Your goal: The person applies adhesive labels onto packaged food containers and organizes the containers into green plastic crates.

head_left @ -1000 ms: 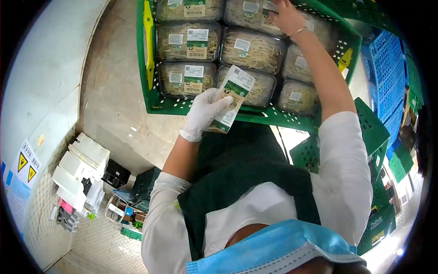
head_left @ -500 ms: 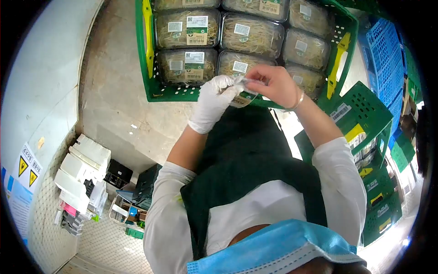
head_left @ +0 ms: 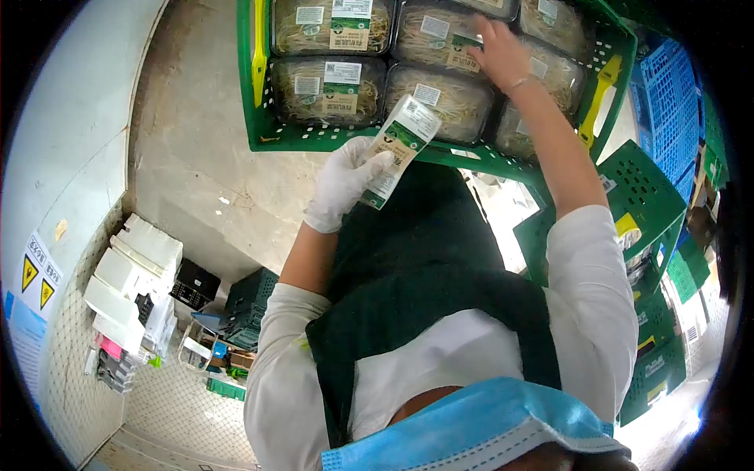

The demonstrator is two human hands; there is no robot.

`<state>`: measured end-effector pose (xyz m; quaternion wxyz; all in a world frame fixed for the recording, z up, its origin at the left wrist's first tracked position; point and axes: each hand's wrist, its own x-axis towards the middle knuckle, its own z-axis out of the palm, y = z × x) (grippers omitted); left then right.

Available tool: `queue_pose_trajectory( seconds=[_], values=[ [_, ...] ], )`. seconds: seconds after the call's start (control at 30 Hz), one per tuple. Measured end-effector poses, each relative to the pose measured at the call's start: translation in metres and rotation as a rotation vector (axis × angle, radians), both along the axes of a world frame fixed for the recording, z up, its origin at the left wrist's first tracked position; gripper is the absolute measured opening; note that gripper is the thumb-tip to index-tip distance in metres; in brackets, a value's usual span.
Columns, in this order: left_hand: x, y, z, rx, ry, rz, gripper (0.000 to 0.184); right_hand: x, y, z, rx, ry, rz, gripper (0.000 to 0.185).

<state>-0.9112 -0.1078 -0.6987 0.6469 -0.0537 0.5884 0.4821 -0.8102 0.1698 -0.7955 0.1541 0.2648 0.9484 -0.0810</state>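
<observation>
A strip of green, white and tan labels [head_left: 408,129] is gripped in my gloved left hand [head_left: 343,179], in front of the crate's near edge. My bare right hand [head_left: 503,53] rests over a pack of sprouts [head_left: 430,33] at the right end of a green label [head_left: 465,52] on its lid, with fingers spread. Several clear-lidded packs fill the green crate [head_left: 353,140]. The two packs in the left column, including the near one [head_left: 302,104], carry a large green label beside a small white one. The near middle pack [head_left: 463,114] shows a small white label.
Yellow handles [head_left: 258,55] sit at both crate ends. Green crates [head_left: 640,188] are stacked at the right, with blue crates [head_left: 667,102] beyond. White boxes [head_left: 126,286] and a dark crate [head_left: 250,306] stand at the lower left.
My hands were together at the label strip half a second ago. My right hand has since moved up and right onto a pack, where a green label now shows. My left hand still holds the strip.
</observation>
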Motion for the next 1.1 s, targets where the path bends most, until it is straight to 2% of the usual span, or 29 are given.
queue_pose_trajectory(
  seconds=[0.03, 0.07, 0.13, 0.17, 0.2, 0.23, 0.3, 0.33, 0.4, 0.43, 0.5, 0.57, 0.63, 0.7, 0.73, 0.77, 0.83, 0.9, 0.97, 1.03, 1.07, 1.1],
  values=[
    [0.001, 0.001, 0.003, 0.043, -0.022, 0.002, 0.026, 0.005, -0.007, 0.007, 0.184, 0.073, -0.030, 0.060],
    [0.006, -0.002, -0.001, 0.052, -0.012, 0.012, 0.031, 0.012, -0.016, 0.019, 0.164, 0.208, -0.079, 0.067],
    [0.010, 0.002, -0.003, 0.124, 0.018, -0.008, 0.033, 0.022, -0.047, 0.067, -0.323, 0.261, -0.066, 0.067],
    [0.013, 0.001, -0.001, 0.189, 0.040, -0.033, 0.036, 0.018, -0.063, 0.103, -0.950, 0.215, -0.235, 0.063],
    [0.015, 0.002, 0.003, 0.202, 0.000, -0.012, 0.033, 0.022, -0.077, 0.112, -1.093, 0.311, -0.154, 0.051],
    [0.012, 0.002, 0.004, 0.212, 0.002, -0.012, 0.033, 0.020, -0.085, 0.126, -1.007, 0.315, -0.105, 0.036],
    [0.005, 0.001, 0.006, 0.069, 0.152, -0.353, 0.026, 0.023, -0.094, 0.128, -1.028, 0.309, -0.061, 0.024],
    [0.009, 0.006, 0.007, 0.125, 0.192, -0.247, 0.019, 0.024, -0.102, 0.127, -0.996, 0.380, -0.043, 0.023],
    [0.011, 0.022, 0.023, 0.162, 0.248, -0.197, 0.021, 0.027, -0.120, 0.125, -0.928, 0.470, -0.094, 0.020],
    [0.011, 0.025, 0.028, 0.201, 0.304, -0.147, 0.023, 0.029, -0.120, 0.125, -0.929, 0.470, -0.100, 0.020],
    [0.013, 0.020, 0.026, 0.150, 0.248, -0.183, 0.022, 0.031, -0.105, 0.123, -0.659, 0.595, 0.022, 0.023],
    [0.012, 0.011, 0.022, 0.045, 0.143, -0.246, 0.023, 0.028, -0.071, 0.114, -0.385, 0.491, -0.213, 0.022],
    [-0.001, -0.010, 0.017, -0.062, 0.131, -0.300, 0.025, 0.034, -0.024, 0.092, -0.136, 0.402, -0.143, 0.024],
    [-0.004, -0.031, 0.001, 0.015, 0.016, -0.088, 0.022, 0.048, -0.027, 0.064, -0.211, 0.226, -0.004, 0.026],
    [-0.005, -0.037, -0.004, 0.013, 0.014, -0.087, 0.022, 0.053, -0.036, 0.049, -0.312, 0.075, 0.088, 0.031],
    [-0.004, -0.043, -0.008, 0.011, 0.020, -0.058, 0.021, 0.061, -0.052, 0.032, -0.337, 0.130, 0.148, 0.033],
    [-0.004, -0.042, -0.005, 0.008, 0.033, -0.023, 0.019, 0.054, -0.072, 0.011, -0.261, -0.021, 0.105, 0.040],
    [-0.003, -0.030, 0.010, -0.078, 0.138, -0.157, 0.020, 0.053, -0.076, 0.007, -0.205, 0.005, 0.103, 0.044],
    [0.003, -0.028, 0.010, -0.050, 0.107, -0.144, 0.021, 0.056, -0.077, 0.011, -0.144, 0.025, 0.093, 0.048],
    [0.014, -0.018, 0.011, -0.016, 0.074, -0.131, 0.021, 0.058, -0.079, 0.039, -0.028, 0.302, -0.056, 0.051],
    [0.024, -0.009, 0.012, 0.054, 0.061, -0.044, 0.020, 0.057, -0.081, 0.060, -0.344, 0.365, -0.096, 0.053],
    [0.031, -0.004, 0.014, 0.124, 0.045, 0.043, 0.019, 0.059, -0.085, 0.071, -1.033, 0.230, -0.357, 0.047]
  ],
)
